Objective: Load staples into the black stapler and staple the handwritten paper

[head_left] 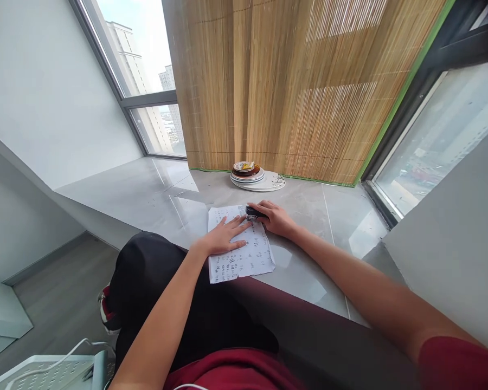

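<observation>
A sheet of white paper (252, 260) with handwriting and uneven edges lies on the tiled ledge, its near edge reaching the ledge's front. My left hand (223, 236) rests flat on it with the fingers spread. At the sheet's upper right corner, my right hand (274, 218) is closed around a small black stapler (254, 212), whose silvery lower part shows near the left fingertips. The stapler overlaps the paper's edge; whether the paper sits between its jaws is too small to tell.
Behind the paper, a stack of plates (248, 176) stands partly on a white oval board (274, 182). A bamboo blind (276, 92) hangs behind them, between windows. At the lower left is a white perforated basket (57, 374) with a cable.
</observation>
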`<action>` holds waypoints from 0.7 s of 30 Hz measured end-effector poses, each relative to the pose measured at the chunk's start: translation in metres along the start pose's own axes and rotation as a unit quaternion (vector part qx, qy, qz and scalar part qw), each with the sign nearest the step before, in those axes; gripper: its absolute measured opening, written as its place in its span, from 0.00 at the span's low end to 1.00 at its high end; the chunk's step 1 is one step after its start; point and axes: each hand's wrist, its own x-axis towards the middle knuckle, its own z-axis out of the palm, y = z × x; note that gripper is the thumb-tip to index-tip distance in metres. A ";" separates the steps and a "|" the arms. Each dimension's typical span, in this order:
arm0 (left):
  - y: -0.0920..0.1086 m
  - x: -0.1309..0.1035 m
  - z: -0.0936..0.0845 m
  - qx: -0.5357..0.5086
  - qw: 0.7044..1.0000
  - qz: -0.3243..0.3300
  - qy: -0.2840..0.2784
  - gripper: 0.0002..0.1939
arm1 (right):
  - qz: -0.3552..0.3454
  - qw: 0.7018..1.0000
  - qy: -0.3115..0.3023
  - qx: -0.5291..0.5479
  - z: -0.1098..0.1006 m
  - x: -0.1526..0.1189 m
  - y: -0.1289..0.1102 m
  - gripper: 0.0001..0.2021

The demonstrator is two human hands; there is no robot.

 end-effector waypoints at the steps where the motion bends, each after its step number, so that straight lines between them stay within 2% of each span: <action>1: -0.001 0.000 0.000 -0.006 1.000 0.000 0.001 0.36 | 0.012 1.000 0.004 0.017 0.000 -0.001 0.004 0.27; 6: 0.000 0.000 -0.001 -0.022 1.000 -0.003 0.013 0.36 | 0.106 0.993 0.038 0.038 0.001 -0.003 0.022 0.15; 8: 0.000 0.000 0.000 -0.022 1.000 -0.005 0.020 0.36 | 0.159 0.984 0.078 0.022 0.002 -0.004 0.028 0.12; 11: -0.001 -0.001 0.002 -0.021 0.999 -0.012 0.033 0.36 | 0.215 0.961 0.171 0.020 0.001 -0.002 0.030 0.08; 14: 0.000 0.001 0.001 -0.013 0.999 -0.012 0.032 0.34 | 0.205 0.944 0.253 0.057 -0.003 0.004 0.010 0.10; 16: 0.001 0.003 0.000 -0.005 1.000 -0.006 0.029 0.31 | 0.185 0.939 0.273 0.100 -0.006 0.009 -0.014 0.11; 19: 0.001 0.008 0.000 0.005 0.999 0.006 0.047 0.29 | 0.178 0.933 0.243 0.197 -0.004 0.013 -0.052 0.13; 21: -0.002 0.011 0.002 0.011 0.997 0.020 0.075 0.25 | 0.193 0.922 0.211 0.261 0.001 0.012 -0.069 0.15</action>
